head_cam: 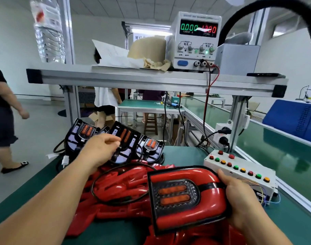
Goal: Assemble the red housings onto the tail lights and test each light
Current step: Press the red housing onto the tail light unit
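Now | I'm clasping the housed tail light (183,195) in right grip (239,198) beside button box (239,167), likely for testing | left grip (101,149) loose, empty, hovering over next bare light (126,138) at table's (184,152) far edge

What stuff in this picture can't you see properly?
- Head view: red digits on power supply, partly covered by white glare.
- Head view: fingertips of left hand, motion-blurred; contact with middle tail light unclear.
- Head view: fingers of right hand, hidden behind the assembled tail light.
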A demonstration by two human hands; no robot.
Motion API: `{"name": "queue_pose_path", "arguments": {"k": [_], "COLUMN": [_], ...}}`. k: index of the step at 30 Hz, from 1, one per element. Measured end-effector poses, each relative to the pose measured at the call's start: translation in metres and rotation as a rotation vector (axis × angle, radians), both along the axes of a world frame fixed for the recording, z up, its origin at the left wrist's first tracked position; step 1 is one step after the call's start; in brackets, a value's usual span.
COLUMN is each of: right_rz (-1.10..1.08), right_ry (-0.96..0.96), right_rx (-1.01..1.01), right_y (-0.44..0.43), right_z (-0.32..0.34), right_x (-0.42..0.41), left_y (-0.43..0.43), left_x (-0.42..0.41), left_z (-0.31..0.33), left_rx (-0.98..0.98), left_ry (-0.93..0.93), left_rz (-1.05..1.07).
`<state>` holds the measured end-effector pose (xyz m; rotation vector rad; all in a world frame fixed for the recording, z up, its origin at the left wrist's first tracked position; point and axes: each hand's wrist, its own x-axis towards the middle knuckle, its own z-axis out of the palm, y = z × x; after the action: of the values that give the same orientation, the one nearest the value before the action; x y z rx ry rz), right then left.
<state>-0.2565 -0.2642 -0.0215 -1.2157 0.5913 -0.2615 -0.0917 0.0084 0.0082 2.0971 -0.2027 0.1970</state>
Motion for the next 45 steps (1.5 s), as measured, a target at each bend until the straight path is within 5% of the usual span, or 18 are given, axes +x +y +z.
{"name": "queue_pose_path", "arguments": {"k": [4, 10, 17, 21, 30, 33, 36, 38, 41, 45], "right_rz": [0.037, 0.023, -0.042, -0.083, -0.091, -0.093, -0.051, -0.001, 0.07, 0.093], "right_ry": [0.051, 0.045, -0.002, -0.018, 0.003, -0.014, -0.012, -0.004, -0.01, 0.001], "right_rx": [-0.027, -0.011, 0.094, 0.177, 0.13, 0.097, 0.076, 0.056, -0.16, -0.316], "right_y": [0.0, -0.004, -0.019, -0.021, -0.014, -0.012, -0.003, 0.009, 0.024, 0.027], "right_z": [-0.003, -0.006, -0.005, -0.004, -0.005, -0.003, -0.001, 0.0, -0.008, -0.014], "right_x": [0.001, 0.004, 0.007, 0.009, 0.009, 0.008, 0.007, 0.003, 0.001, 0.005], "left_y": [-0.031, -0.058, -0.031, -0.04, -0.075, -0.059, -0.029, -0.01, -0.003, -0.029], "left_x": [0.019, 0.026, -0.006, -0.042, -0.051, -0.052, -0.05, -0.046, -0.049, -0.066], "left_z": [-0.01, -0.028, -0.01, -0.017, -0.049, -0.038, -0.01, 0.011, 0.03, 0.026], "left_rx": [0.504, 0.735, 0.525, 0.585, 0.754, 0.613, 0.122, -0.094, -0.15, -0.111], "left_ry": [-0.052, 0.014, 0.004, 0.072, -0.014, 0.03, 0.129, 0.014, -0.283, -0.431], "left_rz": [-0.099, -0.381, -0.381, -0.5, -0.223, -0.22, -0.091, 0.11, 0.352, 0.147]}}
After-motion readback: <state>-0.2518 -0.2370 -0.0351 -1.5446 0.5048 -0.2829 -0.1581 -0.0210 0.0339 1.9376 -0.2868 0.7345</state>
